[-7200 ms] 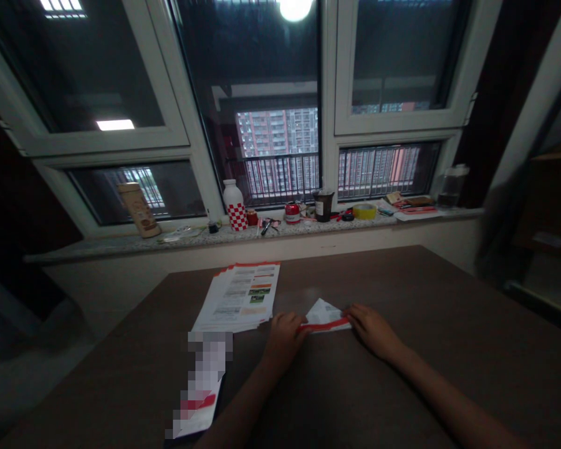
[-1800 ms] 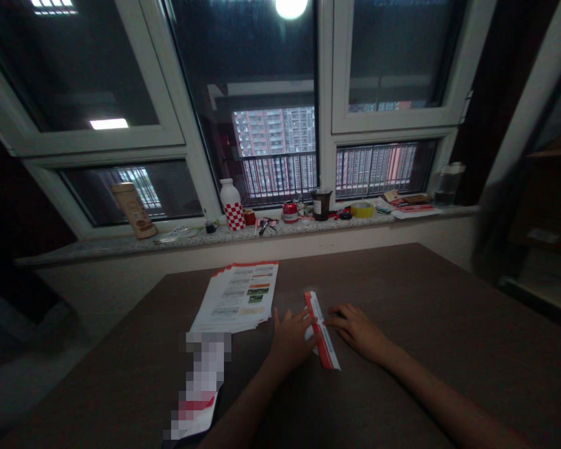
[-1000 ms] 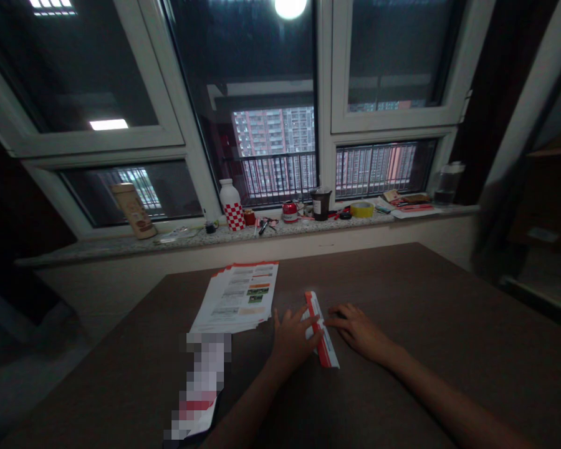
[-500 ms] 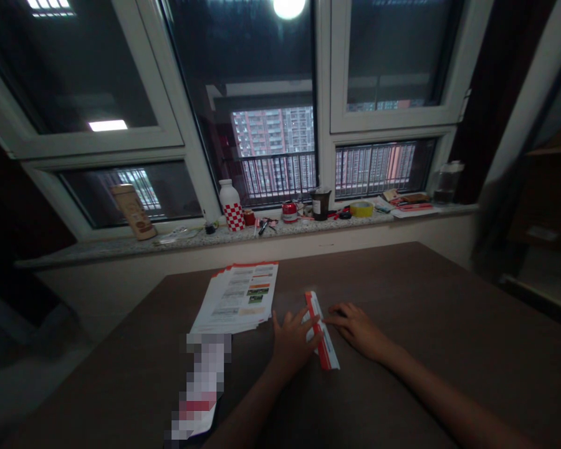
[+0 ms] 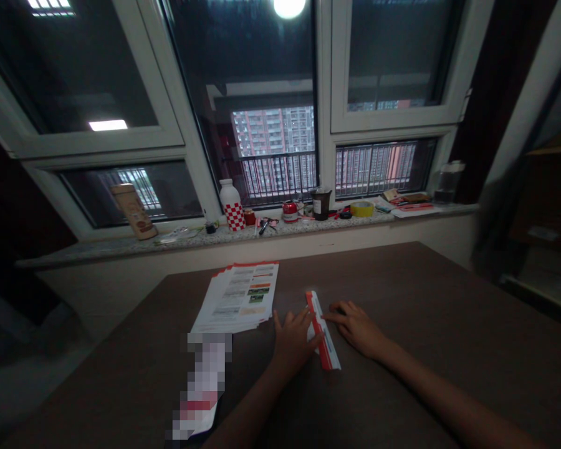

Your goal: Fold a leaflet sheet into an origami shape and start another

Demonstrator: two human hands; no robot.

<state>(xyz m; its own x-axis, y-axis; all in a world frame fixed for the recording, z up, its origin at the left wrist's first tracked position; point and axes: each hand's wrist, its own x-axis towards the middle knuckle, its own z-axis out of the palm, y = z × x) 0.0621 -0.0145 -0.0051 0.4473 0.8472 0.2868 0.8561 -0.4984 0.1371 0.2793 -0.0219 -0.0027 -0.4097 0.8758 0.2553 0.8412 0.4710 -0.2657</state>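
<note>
While the left hand (image 5: pixel 292 343) touches folded paper (image 5: pixel 328 354), sheets (image 5: pixel 234 296) lie nearby.

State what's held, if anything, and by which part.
Nothing appears gripped: the left hand has fingers on the folded paper, midway along; the right hand has a fingertip at its edge.
</note>
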